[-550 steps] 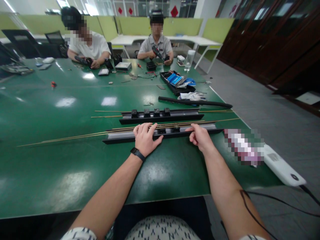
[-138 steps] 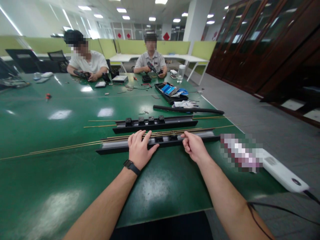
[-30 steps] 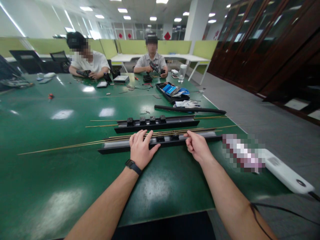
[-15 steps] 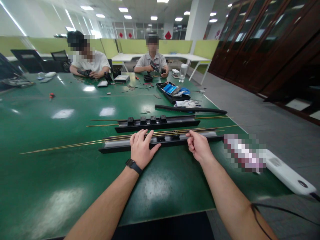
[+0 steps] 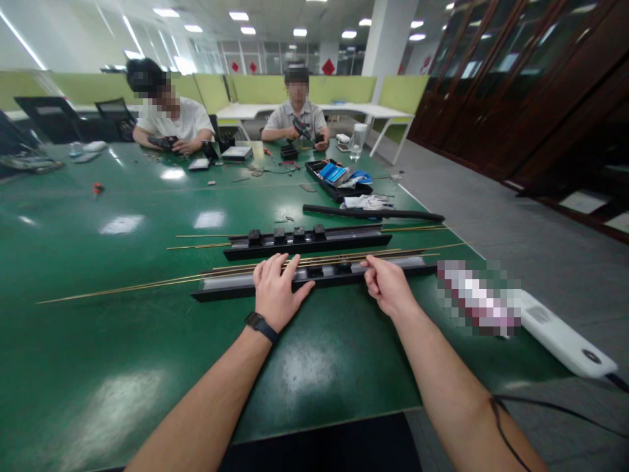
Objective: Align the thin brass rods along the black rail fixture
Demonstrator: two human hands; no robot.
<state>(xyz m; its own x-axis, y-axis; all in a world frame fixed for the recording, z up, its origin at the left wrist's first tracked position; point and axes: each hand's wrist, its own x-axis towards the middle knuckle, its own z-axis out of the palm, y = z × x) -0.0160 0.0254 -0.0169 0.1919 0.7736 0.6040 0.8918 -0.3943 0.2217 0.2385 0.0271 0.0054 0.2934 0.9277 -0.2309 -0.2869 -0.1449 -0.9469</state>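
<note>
My left hand point(image 5: 278, 286) lies across a long black channel point(image 5: 223, 282) with a pale inner lining, its fingers spread over a bundle of thin brass-coloured rods point(image 5: 147, 284). The rods run lengthwise along the channel and stick out well past its left end. Small dark blocks point(image 5: 314, 271) sit in the channel between my hands. To the right, my right hand point(image 5: 387, 283) is closed at the channel's edge, thumb and forefinger pinched beside the rods; what they grip is too small to make out. Just behind lies a second black channel point(image 5: 314, 247) with several black blocks point(image 5: 254, 237).
A black strip point(image 5: 373, 213) and white gloves point(image 5: 368, 202) lie behind the channels, near a black tray point(image 5: 339, 191) with blue items. At right is a white device point(image 5: 565, 334) with a cable. Across the green table point(image 5: 147, 354), two people point(image 5: 171, 121) work with tools.
The whole view has shifted slightly left. Both hands keep nearly the same places on the near channel, with the same finger poses.
</note>
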